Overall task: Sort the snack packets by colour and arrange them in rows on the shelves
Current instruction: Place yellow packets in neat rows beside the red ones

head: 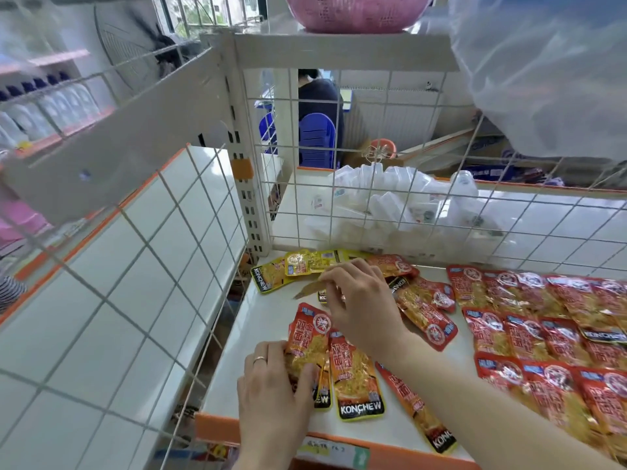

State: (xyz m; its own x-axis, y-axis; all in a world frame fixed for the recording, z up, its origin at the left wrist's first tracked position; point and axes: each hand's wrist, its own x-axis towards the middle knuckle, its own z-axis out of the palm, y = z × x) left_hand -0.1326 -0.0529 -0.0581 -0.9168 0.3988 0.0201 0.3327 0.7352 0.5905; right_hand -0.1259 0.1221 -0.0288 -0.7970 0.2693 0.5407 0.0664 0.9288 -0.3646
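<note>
I judge the sorting to be partly done: red packets (543, 320) already lie in overlapping rows across the right side of the shelf (268, 320), while a mixed heap waits in the middle and upper centre. My left hand (271, 381), at lower centre, grips a small stack of orange packets (307, 351), thumb laid over the top one and fingers curled round its left edge; one more of the same kind lies just beside it to the right. My right hand (359, 300) reaches over the heap with fingers bent down, and it seems to pinch a blurred packet (307, 291) that sticks out to the left of the fingertips; I cannot tell its colour. Yellow packets (305, 262) lie just above that hand, against the wire mesh (373, 212) at the back. Loose red packets (429, 317) lie touching its right edge. Next, I think, comes reading that packet's colour and carrying it to the matching group without dragging neighbours along.
</note>
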